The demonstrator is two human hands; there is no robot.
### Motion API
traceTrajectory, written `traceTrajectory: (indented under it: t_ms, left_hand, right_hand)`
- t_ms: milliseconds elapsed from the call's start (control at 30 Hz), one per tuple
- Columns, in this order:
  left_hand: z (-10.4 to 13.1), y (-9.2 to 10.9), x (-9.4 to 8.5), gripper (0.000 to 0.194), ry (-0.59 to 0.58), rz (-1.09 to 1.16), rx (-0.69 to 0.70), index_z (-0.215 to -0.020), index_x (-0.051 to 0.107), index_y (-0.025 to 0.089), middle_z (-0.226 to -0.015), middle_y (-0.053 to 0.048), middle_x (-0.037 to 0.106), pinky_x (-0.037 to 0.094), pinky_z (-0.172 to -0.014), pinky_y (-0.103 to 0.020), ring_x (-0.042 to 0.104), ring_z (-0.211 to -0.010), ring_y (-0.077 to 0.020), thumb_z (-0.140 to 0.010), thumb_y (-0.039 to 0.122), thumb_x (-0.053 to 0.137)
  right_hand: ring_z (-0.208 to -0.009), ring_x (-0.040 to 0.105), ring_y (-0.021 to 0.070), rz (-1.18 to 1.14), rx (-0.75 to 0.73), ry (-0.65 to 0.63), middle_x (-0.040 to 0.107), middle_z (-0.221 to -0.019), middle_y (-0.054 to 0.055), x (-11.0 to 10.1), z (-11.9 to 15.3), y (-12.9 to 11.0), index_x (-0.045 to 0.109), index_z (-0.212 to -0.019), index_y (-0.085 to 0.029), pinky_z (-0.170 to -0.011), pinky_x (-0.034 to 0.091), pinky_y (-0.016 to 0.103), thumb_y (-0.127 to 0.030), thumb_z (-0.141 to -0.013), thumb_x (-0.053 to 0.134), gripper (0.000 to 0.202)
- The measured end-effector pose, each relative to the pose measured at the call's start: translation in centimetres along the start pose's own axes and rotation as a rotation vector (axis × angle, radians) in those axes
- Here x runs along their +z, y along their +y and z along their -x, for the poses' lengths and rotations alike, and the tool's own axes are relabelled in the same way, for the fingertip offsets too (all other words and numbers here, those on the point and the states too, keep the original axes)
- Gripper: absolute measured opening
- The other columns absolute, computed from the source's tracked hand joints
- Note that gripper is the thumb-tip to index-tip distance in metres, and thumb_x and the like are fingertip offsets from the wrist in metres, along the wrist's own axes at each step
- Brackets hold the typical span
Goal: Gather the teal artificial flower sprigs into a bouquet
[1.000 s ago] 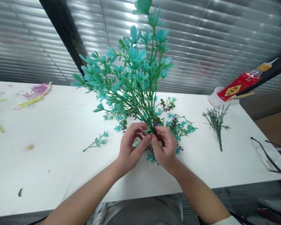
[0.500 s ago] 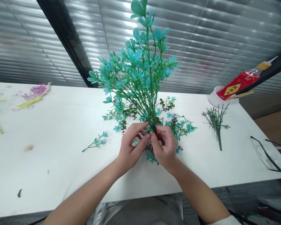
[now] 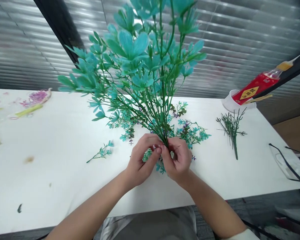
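Observation:
A large bunch of artificial turquoise flowers (image 3: pixel 142 76) with green plastic stems stands up between my hands, leaning toward my head. My right hand (image 3: pixel 177 159) pinches the gathered stem ends between thumb and fingers. My left hand (image 3: pixel 144 160) meets it from the other side, thumb and fingertips closed at the base of the stems; the exact grip is partly hidden by the fingers. Beneath and behind the hands lie loose flower sprigs (image 3: pixel 195 132), turquoise and purple, on the white table (image 3: pixel 65 186). A single turquoise sprig (image 3: pixel 101 152) lies left of my left hand.
Bare green stems (image 3: pixel 233 133) lie at the right. Behind them a red-labelled bottle (image 3: pixel 256 87) leans in a white cup (image 3: pixel 232 102) with a wooden stick. Black-framed glasses (image 3: pixel 290 166) rest at the right edge. A purple netted bundle (image 3: pixel 37 98) lies back left.
The flower bunch has tilted toward me and left, so its blossoms look larger and nearer. Both hands have stayed together at the stem ends, moving only slightly.

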State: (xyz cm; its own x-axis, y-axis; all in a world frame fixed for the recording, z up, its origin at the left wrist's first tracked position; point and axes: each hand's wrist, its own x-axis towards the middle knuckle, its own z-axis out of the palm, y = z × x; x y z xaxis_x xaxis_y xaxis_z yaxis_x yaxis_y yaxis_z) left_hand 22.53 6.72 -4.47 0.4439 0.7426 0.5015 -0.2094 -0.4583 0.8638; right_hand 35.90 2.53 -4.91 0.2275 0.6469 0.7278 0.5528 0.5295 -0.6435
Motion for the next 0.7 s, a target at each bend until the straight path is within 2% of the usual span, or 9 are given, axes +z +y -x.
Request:
traceTrajectory:
  t_ms: [100, 300, 400, 567, 700]
  left_hand:
    - [0.06, 0.41, 0.01, 0.029, -0.027, -0.028, 0.051, -0.116, 0.062, 0.025, -0.103, -0.009, 0.061, 0.053, -0.079, -0.03, 0.058, -0.094, -0.018, -0.092, 0.008, 0.055]
    - [0.08, 0.52, -0.08, 0.037, -0.006, -0.026, 0.054, -0.12, 0.061, 0.025, -0.107, -0.009, 0.059, 0.053, -0.077, -0.03, 0.056, -0.09, -0.0166, -0.09, 0.006, 0.06]
    - [0.06, 0.43, -0.02, 0.035, 0.003, -0.004, 0.023, -0.121, 0.061, 0.025, -0.107, -0.009, 0.059, 0.054, -0.076, -0.029, 0.058, -0.09, -0.0162, -0.091, 0.008, 0.059]
    - [-0.04, 0.3, 0.08, 0.036, 0.055, 0.063, -0.067, -0.125, 0.061, 0.029, -0.106, -0.007, 0.058, 0.054, -0.074, -0.025, 0.06, -0.085, -0.0129, -0.093, 0.012, 0.06]
    - [-0.11, 0.21, 0.08, 0.039, 0.052, 0.108, -0.134, -0.127, 0.061, 0.032, -0.106, -0.005, 0.058, 0.055, -0.074, -0.024, 0.062, -0.085, -0.0118, -0.093, 0.014, 0.062]
  right_hand:
    - [-0.064, 0.06, 0.0126, -0.062, 0.021, 0.002, 0.061, -0.08, 0.002, -0.23, 0.05, -0.21, 0.055, -0.109, -0.022, -0.052, 0.052, 0.023, -0.009, -0.088, 0.057, 0.024]
    - [-0.061, 0.059, 0.0099, -0.056, 0.07, -0.001, 0.064, -0.08, 0.0, -0.44, 0.24, -0.57, 0.057, -0.109, -0.022, -0.054, 0.052, 0.021, -0.01, -0.089, 0.059, 0.024]
    - [-0.056, 0.058, 0.0101, -0.098, 0.176, -0.018, 0.063, -0.074, -0.001, -0.32, 0.47, -0.56, 0.058, -0.106, -0.021, -0.051, 0.05, 0.022, -0.014, -0.091, 0.059, 0.017]
    - [-0.047, 0.048, 0.0076, -0.269, 0.341, -0.047, 0.054, -0.063, -0.005, 0.22, 0.7, -0.36, 0.058, -0.1, -0.021, -0.045, 0.044, 0.02, -0.019, -0.096, 0.054, 0.005]
    - [-0.045, 0.044, 0.0073, -0.298, 0.39, -0.065, 0.048, -0.058, -0.007, 0.44, 0.52, -0.15, 0.057, -0.097, -0.02, -0.043, 0.04, 0.02, -0.022, -0.098, 0.053, 0.005]
